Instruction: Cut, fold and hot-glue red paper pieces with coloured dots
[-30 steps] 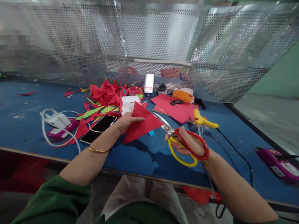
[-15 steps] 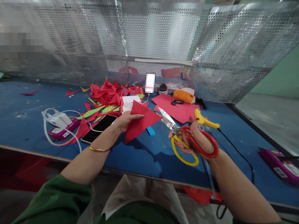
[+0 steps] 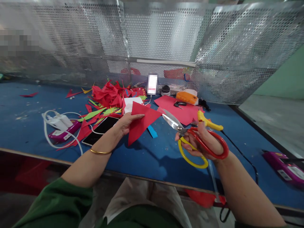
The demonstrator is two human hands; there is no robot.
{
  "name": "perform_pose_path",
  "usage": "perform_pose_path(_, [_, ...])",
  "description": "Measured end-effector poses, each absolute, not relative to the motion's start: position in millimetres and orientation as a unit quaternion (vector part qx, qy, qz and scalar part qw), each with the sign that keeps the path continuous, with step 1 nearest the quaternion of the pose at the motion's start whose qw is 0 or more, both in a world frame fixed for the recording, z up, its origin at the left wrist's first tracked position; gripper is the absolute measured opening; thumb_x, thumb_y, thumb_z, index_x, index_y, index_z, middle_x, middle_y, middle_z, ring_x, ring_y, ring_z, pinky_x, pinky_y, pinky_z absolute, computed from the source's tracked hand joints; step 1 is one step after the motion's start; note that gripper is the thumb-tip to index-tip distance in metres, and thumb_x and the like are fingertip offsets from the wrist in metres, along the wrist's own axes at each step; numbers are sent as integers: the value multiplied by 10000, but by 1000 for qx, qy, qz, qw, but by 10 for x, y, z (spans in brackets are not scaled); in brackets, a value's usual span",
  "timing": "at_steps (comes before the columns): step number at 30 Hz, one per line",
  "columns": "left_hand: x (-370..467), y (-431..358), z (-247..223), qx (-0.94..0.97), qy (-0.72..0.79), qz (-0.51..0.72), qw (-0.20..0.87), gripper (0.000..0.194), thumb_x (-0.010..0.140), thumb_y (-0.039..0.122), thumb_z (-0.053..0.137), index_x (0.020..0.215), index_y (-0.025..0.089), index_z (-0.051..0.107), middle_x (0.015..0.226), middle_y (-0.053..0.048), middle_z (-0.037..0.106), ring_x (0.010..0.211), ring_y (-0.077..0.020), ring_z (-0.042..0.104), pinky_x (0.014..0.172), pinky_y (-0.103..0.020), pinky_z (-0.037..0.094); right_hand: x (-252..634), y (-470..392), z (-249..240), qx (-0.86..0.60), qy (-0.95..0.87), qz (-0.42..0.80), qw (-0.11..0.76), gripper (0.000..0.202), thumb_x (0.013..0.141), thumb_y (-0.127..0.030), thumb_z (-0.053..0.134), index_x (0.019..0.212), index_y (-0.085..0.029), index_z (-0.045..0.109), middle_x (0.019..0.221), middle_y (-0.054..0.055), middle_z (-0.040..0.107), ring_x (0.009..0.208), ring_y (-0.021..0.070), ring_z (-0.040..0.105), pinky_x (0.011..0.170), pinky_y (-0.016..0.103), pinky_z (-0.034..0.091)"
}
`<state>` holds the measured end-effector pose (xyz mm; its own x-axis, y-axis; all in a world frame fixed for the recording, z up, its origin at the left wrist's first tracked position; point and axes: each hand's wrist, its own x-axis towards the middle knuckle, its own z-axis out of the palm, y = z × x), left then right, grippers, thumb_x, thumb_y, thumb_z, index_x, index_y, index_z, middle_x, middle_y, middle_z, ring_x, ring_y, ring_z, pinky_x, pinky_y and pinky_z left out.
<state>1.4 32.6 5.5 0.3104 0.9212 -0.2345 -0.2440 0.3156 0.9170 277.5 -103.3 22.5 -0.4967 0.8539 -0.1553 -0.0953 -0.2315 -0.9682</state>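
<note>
Right now, the left hand [image 3: 125,124] pinches a red paper triangle [image 3: 143,121] above the table [image 3: 147,163]. Apart from it, the right hand [image 3: 209,141] grips scissors [image 3: 181,129], pointed toward the triangle's tip.

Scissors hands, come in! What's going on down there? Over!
Left hand pinching red paper. Right hand gripping red-and-yellow-handled scissors, close to that paper. Blue strip on the table, seemingly not in the way.
</note>
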Motion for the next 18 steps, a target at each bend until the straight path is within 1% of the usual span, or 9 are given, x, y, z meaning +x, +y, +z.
perform_pose_path(3, [22, 312, 61, 419, 416, 414, 693, 316, 594, 186, 891, 849, 161, 707, 793, -51, 763, 702, -190, 695, 708, -315, 561, 2759, -1036, 230, -367, -517, 697, 335, 876, 759, -919, 318, 1056, -151, 618, 637, -11, 487, 404, 62, 320, 360, 224, 161])
perform_pose_path(6, [32, 282, 76, 428, 416, 398, 697, 300, 581, 181, 891, 828, 145, 723, 797, -66, 765, 707, -200, 693, 739, -335, 560, 2739, -1045, 235, -376, -513, 699, 326, 847, 750, -911, 374, 1040, -157, 630, 637, -9, 486, 408, 60, 308, 368, 234, 163])
perform_pose_path(10, [54, 232, 90, 449, 417, 364, 702, 311, 568, 190, 886, 836, 134, 738, 806, -88, 770, 695, -216, 695, 715, -345, 562, 2715, -1043, 228, -384, -513, 702, 310, 794, 783, -873, 392, 1046, -165, 636, 623, -15, 482, 396, 59, 297, 368, 239, 179])
perform_pose_path(14, [89, 198, 61, 457, 403, 344, 714, 333, 538, 189, 901, 825, 132, 743, 795, -80, 772, 687, -205, 703, 693, -311, 566, 2693, -1026, 202, -373, -523, 704, 304, 784, 805, -850, 394, 1066, -149, 628, 627, -21, 486, 391, 57, 312, 369, 231, 184])
perform_pose_path(18, [119, 172, 17, 459, 399, 334, 720, 374, 516, 196, 916, 845, 137, 748, 808, -79, 778, 699, -214, 714, 690, -316, 574, 2655, -1011, 161, -359, -526, 705, 313, 768, 822, -834, 395, 1070, -144, 625, 626, -25, 486, 390, 55, 338, 371, 215, 200])
